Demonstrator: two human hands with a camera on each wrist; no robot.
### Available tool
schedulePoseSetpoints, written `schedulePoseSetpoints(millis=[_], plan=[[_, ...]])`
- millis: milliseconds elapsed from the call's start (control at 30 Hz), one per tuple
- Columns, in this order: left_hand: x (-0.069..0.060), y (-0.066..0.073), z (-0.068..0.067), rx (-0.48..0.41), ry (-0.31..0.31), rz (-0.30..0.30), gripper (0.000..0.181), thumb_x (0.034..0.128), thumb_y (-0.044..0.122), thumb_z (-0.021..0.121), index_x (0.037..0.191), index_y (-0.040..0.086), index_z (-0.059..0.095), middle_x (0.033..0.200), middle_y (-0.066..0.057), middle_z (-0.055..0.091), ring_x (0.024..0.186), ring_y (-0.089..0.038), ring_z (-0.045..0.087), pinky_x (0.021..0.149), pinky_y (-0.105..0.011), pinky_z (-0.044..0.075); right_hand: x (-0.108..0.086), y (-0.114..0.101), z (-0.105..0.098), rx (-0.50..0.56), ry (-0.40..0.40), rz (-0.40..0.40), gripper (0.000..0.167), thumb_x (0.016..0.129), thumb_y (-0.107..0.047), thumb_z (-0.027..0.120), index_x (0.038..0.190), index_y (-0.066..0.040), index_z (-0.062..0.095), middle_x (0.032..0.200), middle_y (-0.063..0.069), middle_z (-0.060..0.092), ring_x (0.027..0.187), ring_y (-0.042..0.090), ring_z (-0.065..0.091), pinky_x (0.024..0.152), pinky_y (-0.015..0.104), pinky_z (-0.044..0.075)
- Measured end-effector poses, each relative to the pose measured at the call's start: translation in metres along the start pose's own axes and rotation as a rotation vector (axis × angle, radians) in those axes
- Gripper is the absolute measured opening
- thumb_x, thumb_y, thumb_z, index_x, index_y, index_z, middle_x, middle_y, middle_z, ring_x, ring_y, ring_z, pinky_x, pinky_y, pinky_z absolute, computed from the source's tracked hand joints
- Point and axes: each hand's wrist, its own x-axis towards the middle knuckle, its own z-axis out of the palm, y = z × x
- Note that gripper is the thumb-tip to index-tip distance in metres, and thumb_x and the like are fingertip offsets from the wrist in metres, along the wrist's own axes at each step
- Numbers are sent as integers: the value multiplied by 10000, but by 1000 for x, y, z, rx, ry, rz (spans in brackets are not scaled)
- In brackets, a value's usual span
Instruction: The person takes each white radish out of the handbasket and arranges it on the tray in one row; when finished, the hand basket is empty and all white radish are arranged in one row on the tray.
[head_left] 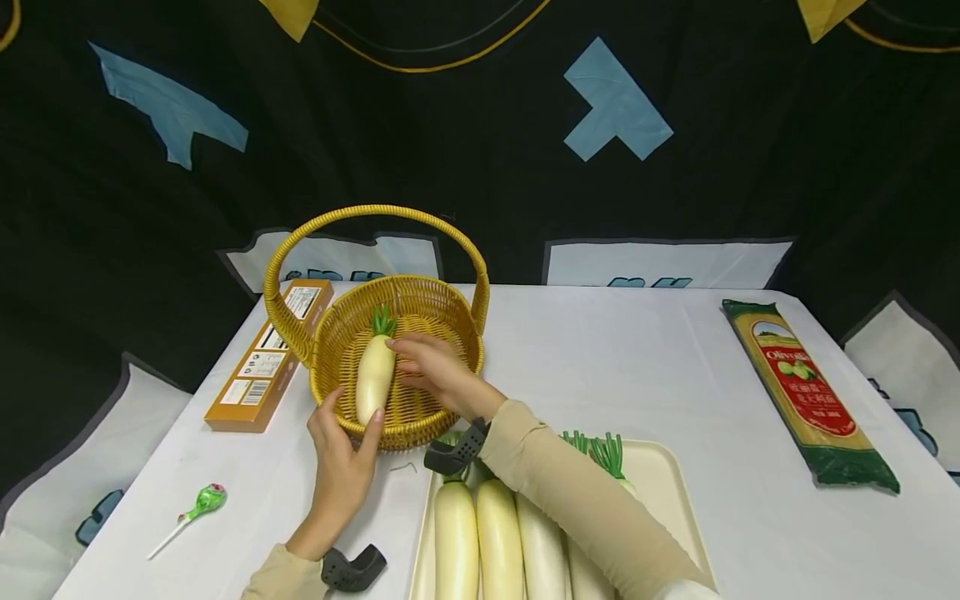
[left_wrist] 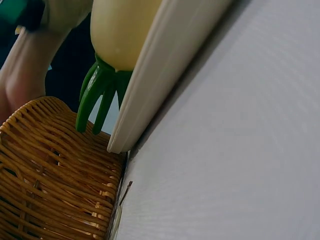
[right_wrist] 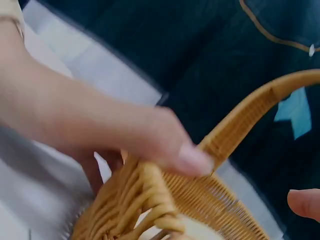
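A white radish (head_left: 375,379) with a short green top lies inside the yellow wicker basket (head_left: 405,437). Over the basket's front left rim is my left hand (head_left: 341,462), its thumb close to the radish's lower end and its fingers spread apart. In the right wrist view, the left hand's thumb (right_wrist: 170,142) reaches across the rim while other fingers stay outside. My right hand (head_left: 442,375) is inside the basket on the right, fingers extended beside the radish's green end. Whether its fingertips touch the radish is hard to tell.
A cream tray (head_left: 675,492) in front holds several white radishes (head_left: 498,533), partly covered by my right forearm. An orange box (head_left: 258,367) lies left of the basket, with a lollipop (head_left: 202,504) nearer. A pasta packet (head_left: 810,392) lies at the right.
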Motion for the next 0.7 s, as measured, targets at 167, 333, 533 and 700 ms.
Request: schedulePoseSetpoints(millis=[167,333,533,700], plan=[[1,-2,0,5,-1,12,610,888,256,555,1344,27,221,1293,-295,213,1216,-404,247,958,-531,245,13,4,9,-128,60,83,877,798,-368,663,1444,-69,150,1420,158,289,1209,343,418,978,424,392],[0,-2,-1,-2,9,7,596,888,241,557,1337,25,231,1286,-297,219,1213,-406,252,960,-534,242,21,7,20,-244,2,170,1053,740,-403,717,1446,-56,17,1423,177,237,1108,286,491,903,438,446],[1,0,-1,-9,-3,-2,605,889,244,558,1341,17,226,1296,-289,212,1220,-404,252,965,-531,244,30,9,31,-352,36,199,816,724,-382,735,1292,-31,266,1060,122,475,817,253,574,740,451,513],[1,1,-1,0,12,-8,598,885,239,567,1334,18,239,1290,-293,221,1215,-404,263,968,-528,251,30,11,41,-430,97,186,962,749,-303,728,1407,-17,87,1064,167,483,846,299,597,724,434,521]])
